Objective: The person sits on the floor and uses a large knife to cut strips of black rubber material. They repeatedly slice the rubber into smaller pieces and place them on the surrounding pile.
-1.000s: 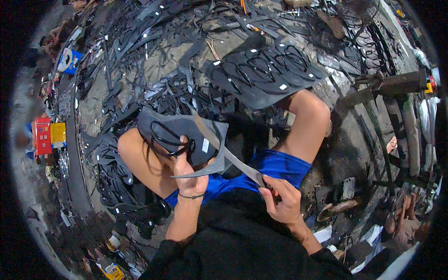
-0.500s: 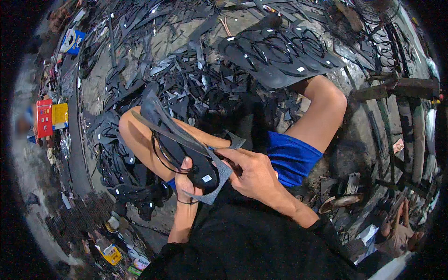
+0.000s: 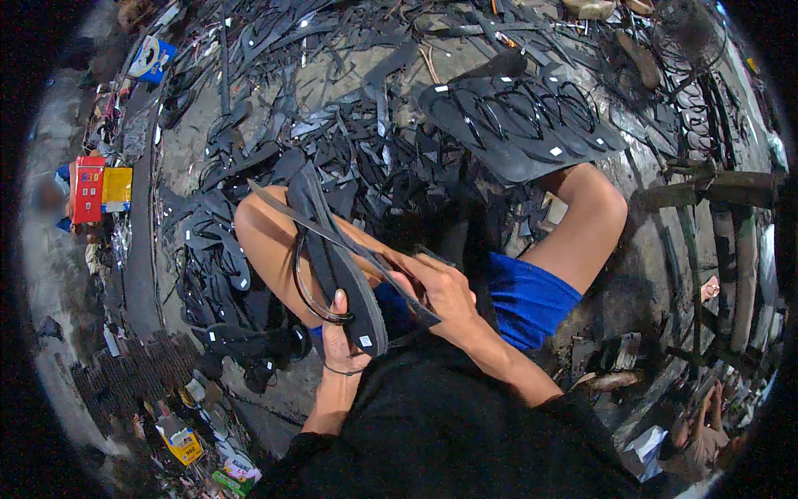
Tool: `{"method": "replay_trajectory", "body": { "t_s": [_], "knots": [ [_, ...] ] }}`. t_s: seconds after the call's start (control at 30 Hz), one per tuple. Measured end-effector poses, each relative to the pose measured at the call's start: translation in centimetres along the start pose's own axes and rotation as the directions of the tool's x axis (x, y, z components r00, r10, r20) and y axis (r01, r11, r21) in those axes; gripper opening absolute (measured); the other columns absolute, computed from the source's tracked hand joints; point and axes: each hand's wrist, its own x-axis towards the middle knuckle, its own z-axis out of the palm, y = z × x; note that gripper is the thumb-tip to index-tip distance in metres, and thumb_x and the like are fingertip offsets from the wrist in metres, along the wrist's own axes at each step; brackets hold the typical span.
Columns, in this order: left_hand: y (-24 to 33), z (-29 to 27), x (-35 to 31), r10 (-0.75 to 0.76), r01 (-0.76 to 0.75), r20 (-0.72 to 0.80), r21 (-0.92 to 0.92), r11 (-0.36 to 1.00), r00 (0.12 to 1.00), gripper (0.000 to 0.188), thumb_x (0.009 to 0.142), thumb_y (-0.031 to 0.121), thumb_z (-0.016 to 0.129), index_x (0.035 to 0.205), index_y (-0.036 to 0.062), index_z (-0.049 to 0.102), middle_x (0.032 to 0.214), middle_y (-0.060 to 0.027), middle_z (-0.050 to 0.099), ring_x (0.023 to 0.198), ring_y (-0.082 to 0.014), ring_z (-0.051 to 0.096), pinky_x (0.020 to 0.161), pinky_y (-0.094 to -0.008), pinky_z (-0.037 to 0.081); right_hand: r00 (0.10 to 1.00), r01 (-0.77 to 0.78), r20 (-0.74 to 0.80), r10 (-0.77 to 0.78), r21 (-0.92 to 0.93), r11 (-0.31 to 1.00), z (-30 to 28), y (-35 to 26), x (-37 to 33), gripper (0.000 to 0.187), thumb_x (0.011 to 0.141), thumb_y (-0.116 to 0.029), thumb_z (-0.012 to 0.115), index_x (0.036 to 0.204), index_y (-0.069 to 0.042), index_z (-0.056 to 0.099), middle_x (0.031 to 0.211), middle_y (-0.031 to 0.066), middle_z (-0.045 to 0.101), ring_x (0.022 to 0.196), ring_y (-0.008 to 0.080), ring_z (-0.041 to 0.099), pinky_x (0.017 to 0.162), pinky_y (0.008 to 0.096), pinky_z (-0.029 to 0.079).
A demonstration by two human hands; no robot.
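Observation:
A black rubber flip-flop [image 3: 356, 298] is held tilted over my left thigh by my left hand [image 3: 337, 348]. The thumb presses on the footbed beside the glossy strap, and the fingers are hidden beneath the sole. A small white sticker marks the heel end. My right hand [image 3: 445, 295] is closed on a long, thin strip of dark rubber [image 3: 320, 229] beside the sole. The strip runs along the flip-flop toward its far end. Whether a blade is also in the right hand, I cannot tell.
Several finished black flip-flops [image 3: 519, 125] lie in a row by my right knee. Black rubber offcuts [image 3: 366, 150] cover the floor ahead. More flip-flops [image 3: 220, 258] are heaped left of my left leg. A wooden frame [image 3: 715, 187] stands at the right. Another person [image 3: 706, 432] shows at lower right.
The rubber strip, earlier wrapped around the flip-flop's heel, now hangs apart from the heel edge. My right hand has moved slightly right and down, and the view has shifted a little.

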Motion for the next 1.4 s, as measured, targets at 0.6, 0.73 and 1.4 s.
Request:
{"method": "replay_trajectory", "body": {
  "t_s": [0.6, 0.73, 1.4],
  "knots": [
    [-1.0, -3.9, -0.8, 0.189, -0.316, 0.318, 0.416, 0.853, 0.929, 0.052, 0.09, 0.024, 0.071, 0.135, 0.0086, 0.05, 0.114, -0.0064, 0.063, 0.097, -0.0227, 0.064, 0.083, -0.0413, 0.058, 0.975, -0.029, -0.22, 0.02, -0.04, 0.999, 3.2, 3.9, 17.2, 0.039, 0.1, -0.037, 0.054, 0.093, -0.002, 0.07, 0.078, 0.0199, 0.068, 0.072, 0.0329, 0.068, 0.066, 0.04, 0.051],
    [-1.1, -10.8, 6.3, 0.029, -0.61, 0.693, 0.613, 0.502, 0.721, 0.044, 0.085, 0.003, 0.072, 0.125, 0.0009, 0.057, 0.102, -0.0033, 0.065, 0.088, -0.0184, 0.063, 0.085, -0.0322, 0.051, 0.907, -0.325, 0.352, 0.23, 0.24, 0.915, -2.2, 0.7, 10.5, 0.05, 0.088, -0.048, 0.073, 0.074, -0.003, 0.059, 0.063, -0.0003, 0.053, 0.064, 0.0107, 0.045, 0.055, 0.0355, 0.042],
    [11.3, 4.0, -1.2, 0.247, -0.467, 0.448, 0.489, 0.737, 0.859, 0.032, 0.105, 0.034, 0.047, 0.119, 0.0073, 0.058, 0.09, -0.0086, 0.068, 0.062, -0.02, 0.068, 0.055, -0.0332, 0.059, 0.986, 0.165, 0.015, -0.165, -0.027, 0.986, -5.3, -1.4, -5.4, 0.036, 0.08, -0.01, 0.08, 0.113, -0.005, 0.069, 0.091, 0.0114, 0.071, 0.067, 0.0208, 0.064, 0.061, 0.0315, 0.052]
  ]
}}
